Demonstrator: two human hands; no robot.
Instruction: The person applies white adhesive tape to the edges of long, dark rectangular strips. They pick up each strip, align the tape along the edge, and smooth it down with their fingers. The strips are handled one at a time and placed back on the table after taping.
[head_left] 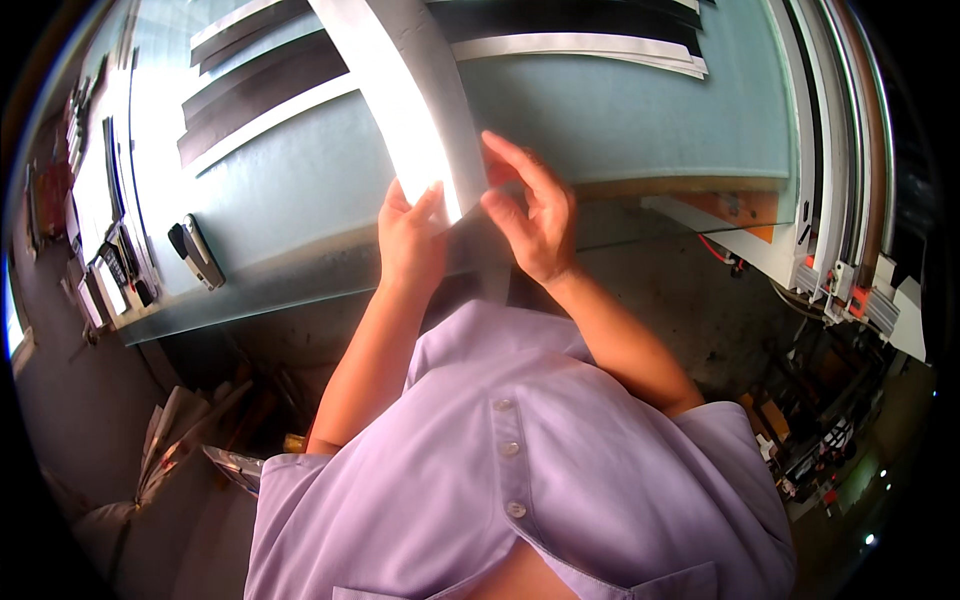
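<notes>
A long white strip (400,90), perhaps paper or thin sheet, runs from the top of the view down toward me, its left part glaring and its right part greyer. My left hand (412,240) is closed on the strip's near end, thumb on top. Beside the right edge of the strip is my right hand (538,215), thumb and forefinger spread with nothing visible between them. Whether its fingertips touch the edge I cannot tell. Under and beyond the strip lie dark and white strips, on the left (265,100) and on the right (580,42).
Both hands are over the near edge of a glass-topped table (640,125). A black and silver stapler-like tool (197,252) lies at the left. Metal rails (850,150) border the table's right side. Rolled sheets (175,430) stand low on the left.
</notes>
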